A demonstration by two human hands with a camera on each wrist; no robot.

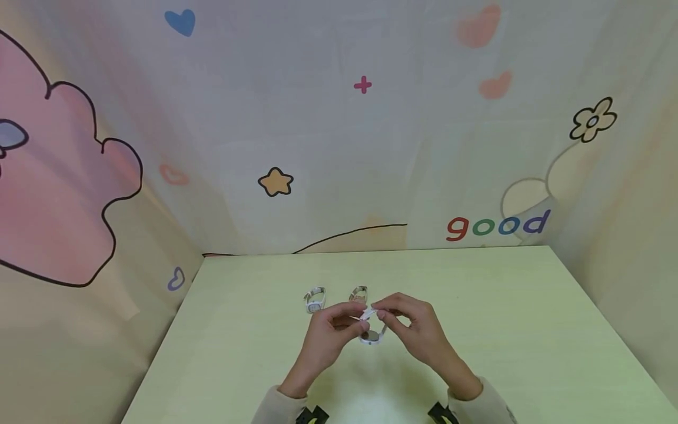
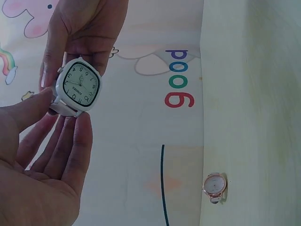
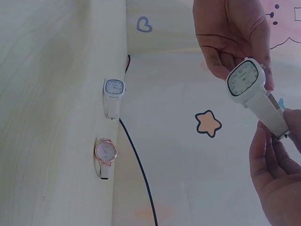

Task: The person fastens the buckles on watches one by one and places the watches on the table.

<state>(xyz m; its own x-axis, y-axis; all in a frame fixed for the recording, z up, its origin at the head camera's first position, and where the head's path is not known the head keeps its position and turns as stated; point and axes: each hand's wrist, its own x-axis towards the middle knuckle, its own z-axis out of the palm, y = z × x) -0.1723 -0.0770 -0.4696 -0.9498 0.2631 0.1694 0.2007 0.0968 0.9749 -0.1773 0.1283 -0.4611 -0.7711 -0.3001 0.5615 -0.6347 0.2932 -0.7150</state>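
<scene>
A white wristwatch [image 2: 81, 85] with a rounded-square case and dark-rimmed dial is held up above the table between both hands. My left hand [image 1: 332, 334] pinches one side of its white strap [image 3: 263, 110] between thumb and fingers. From the other side, my right hand [image 1: 418, 330] grips the strap end with thumb and fingertips. The two hands nearly meet at the strap in the head view, where the watch face hangs low and is partly covered by fingers. Whether the buckle is fastened cannot be told.
Behind the hands on the pale table [image 1: 254, 353] stand a white square-faced watch [image 3: 114, 88] and a round rose-gold watch [image 3: 106, 151] with a pale strap. A printed cloth backdrop [image 1: 339, 135] rises along the table's back edge and sides.
</scene>
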